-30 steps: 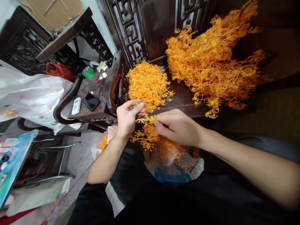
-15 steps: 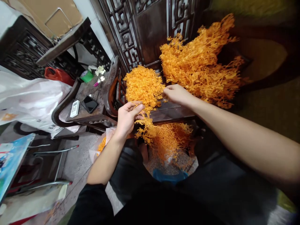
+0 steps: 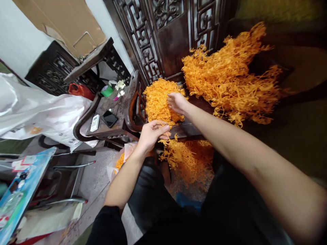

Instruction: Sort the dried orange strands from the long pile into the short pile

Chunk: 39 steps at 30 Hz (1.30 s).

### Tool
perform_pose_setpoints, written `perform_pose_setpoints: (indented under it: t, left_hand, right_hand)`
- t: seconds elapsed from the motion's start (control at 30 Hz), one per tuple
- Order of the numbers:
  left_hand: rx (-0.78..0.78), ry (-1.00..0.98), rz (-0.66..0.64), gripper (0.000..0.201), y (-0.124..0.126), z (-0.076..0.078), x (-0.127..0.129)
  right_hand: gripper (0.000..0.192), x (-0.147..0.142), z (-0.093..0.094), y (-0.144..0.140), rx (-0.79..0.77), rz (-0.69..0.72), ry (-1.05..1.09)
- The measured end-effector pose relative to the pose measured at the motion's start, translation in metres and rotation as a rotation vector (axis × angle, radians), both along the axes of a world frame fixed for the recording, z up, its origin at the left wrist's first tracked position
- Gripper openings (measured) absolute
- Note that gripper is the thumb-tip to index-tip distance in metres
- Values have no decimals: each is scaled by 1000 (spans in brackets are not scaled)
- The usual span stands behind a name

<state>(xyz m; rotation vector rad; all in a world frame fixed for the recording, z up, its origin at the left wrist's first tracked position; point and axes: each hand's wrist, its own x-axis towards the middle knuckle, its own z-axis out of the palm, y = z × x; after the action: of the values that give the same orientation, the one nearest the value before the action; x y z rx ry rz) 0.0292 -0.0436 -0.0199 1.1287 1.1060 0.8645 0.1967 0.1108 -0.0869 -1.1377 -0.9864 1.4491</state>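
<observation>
My left hand [image 3: 154, 134] is closed in a pinch on the thin stem of an orange branched sprig [image 3: 176, 151], whose stringy end hangs below the fingers. My right hand [image 3: 176, 102] lies against a heap of small curly orange pieces [image 3: 159, 98], its fingers loosely stretched and apart, with nothing visible in them. The heap rests on a dark wooden seat [image 3: 191, 131] near its left arm. A larger pile of long orange sprigs [image 3: 230, 75] spreads over the seat to the right. More orange strands [image 3: 199, 170] are down between my knees.
Left of the seat, a dark side table [image 3: 117, 109] holds a phone [image 3: 109, 118], a white remote-like device [image 3: 94, 123], green tape [image 3: 106, 90] and white flowers [image 3: 120, 85]. A plastic bag [image 3: 51, 109] lies farther left. A carved backrest [image 3: 170, 44] rises behind.
My right hand has moved left from the heap's right edge onto the heap, and its fingers have opened. My left hand keeps its pinch. The view has shifted.
</observation>
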Motion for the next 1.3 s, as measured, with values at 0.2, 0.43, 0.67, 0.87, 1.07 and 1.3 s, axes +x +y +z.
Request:
perform_pose_setpoints:
  t: [0.2,0.43,0.67,0.87,1.07,1.3]
  left_hand:
    - [96,82,-50,59,7,6,-5]
    - [185,33,-66,50,10,13,-1]
    - [369,-47,1,42,-1,16,5]
    - [400,-154,-1,33,-19,20,7]
    - [247,-227,33,38,-21,15,16]
    - [157,-162,-32,41,-36,22,21]
  right_hand:
    - [40,29,9,-9,-58,9,84]
    - [21,42,34,-58,253,-36,-240]
    - [41,18,59,-159,37,677,214]
    - [32,38,59,-173,71,628,121]
    - [25,51,48,-165,19,434,-55]
    - [16,84,30,-91,-22,-305,-234]
